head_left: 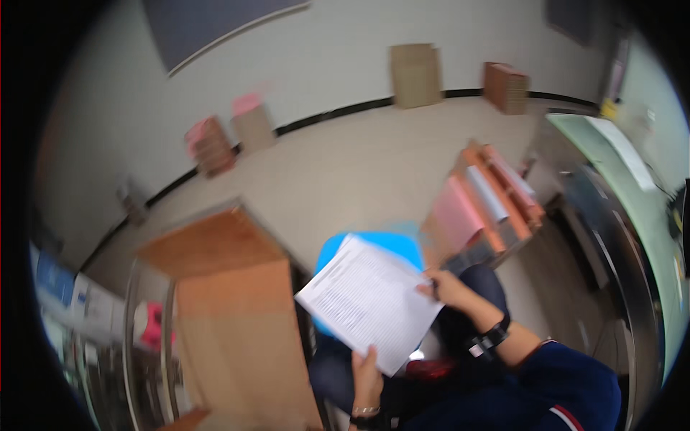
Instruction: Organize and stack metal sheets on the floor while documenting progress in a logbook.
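A white printed sheet of paper (374, 298), perhaps more than one, is held tilted over my lap. My left hand (367, 377) grips its near edge, thumb on top. At the right edge my right hand (443, 289) pinches it between thumb and fingers; a dark band shows on one finger. Under the paper, a bright blue stool seat (402, 248) sticks out on the far side. The print is too blurred to read.
An open cardboard box (233, 302) stands at my left on a metal frame. To the right, a carton of pink and white folders (478, 205) sits beside a green-topped desk (575, 129). Cardboard bundles (417, 75) and pink-topped stacks (210, 147) line the far wall.
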Demonstrator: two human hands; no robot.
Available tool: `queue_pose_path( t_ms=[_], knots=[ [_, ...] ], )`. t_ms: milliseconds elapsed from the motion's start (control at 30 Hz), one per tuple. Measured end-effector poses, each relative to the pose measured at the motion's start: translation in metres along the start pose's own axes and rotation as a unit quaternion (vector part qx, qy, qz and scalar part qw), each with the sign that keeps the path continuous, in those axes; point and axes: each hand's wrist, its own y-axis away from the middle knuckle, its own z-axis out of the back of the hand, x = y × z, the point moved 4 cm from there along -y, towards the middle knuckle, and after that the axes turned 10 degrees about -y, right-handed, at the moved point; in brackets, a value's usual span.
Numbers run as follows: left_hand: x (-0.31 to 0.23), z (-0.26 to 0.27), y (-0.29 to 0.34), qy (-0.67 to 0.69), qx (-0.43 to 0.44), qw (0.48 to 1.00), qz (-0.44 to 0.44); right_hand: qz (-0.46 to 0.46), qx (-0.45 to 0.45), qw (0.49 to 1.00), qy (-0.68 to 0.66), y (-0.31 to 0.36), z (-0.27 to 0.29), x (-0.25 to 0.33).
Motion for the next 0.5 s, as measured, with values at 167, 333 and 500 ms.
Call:
queue_pose_path(
  t_ms=[167, 333, 500],
  knots=[
    [-0.026, -0.013, 0.008, -0.050, 0.038, 0.996, -0.060, 0.202, -0.003, 0.978, -0.056, 0.022, 0.012, 0.080],
    [-0.067, -0.054, 0.018, -0.194, 0.166, 0.966, -0.031, 0.243, -0.186, 0.951, -0.044, 0.097, 0.155, 0.153],
    [-0.100, -0.044, 0.012, -0.393, 0.168, 0.897, -0.113, 0.233, -0.416, 0.835, -0.274, 0.238, 0.301, 0.169]
  ],
)
